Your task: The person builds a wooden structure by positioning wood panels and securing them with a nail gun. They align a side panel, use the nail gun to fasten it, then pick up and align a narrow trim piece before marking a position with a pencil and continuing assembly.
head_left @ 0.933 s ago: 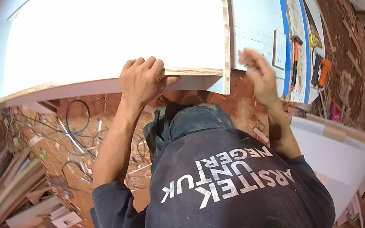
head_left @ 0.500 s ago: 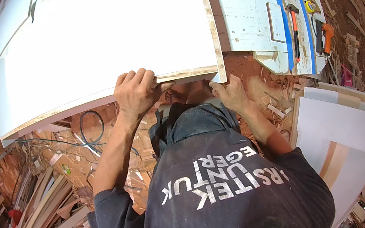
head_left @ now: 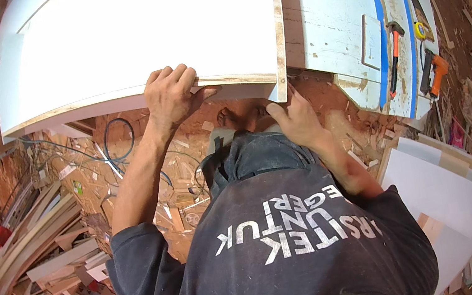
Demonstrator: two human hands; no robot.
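A large white panel [head_left: 154, 42] with raw wooden edging spreads in front of me, brightly lit. My left hand [head_left: 171, 97] is closed over its near edge, fingers on top and thumb pointing right along the edge's underside. At the panel's near right corner, my right hand [head_left: 297, 119] grips from below and beside, thumb against the corner; some of its fingers are hidden. Below the near edge, a side face of the panel drops away in shadow.
Right of the panel, a worn white worktop [head_left: 333, 16] carries a hammer [head_left: 396, 59], a yellow tape measure [head_left: 421, 31] and an orange-black nail gun [head_left: 435, 74]. White boards [head_left: 449, 173] lie low at right. Wood offcuts [head_left: 37, 239] pile up at left, near a dark hose [head_left: 121, 139].
My view has shifted, so the worktop and tools appear farther right and lower. Both hands stay on the panel's near edge and corner, with the right hand's grip slightly altered.
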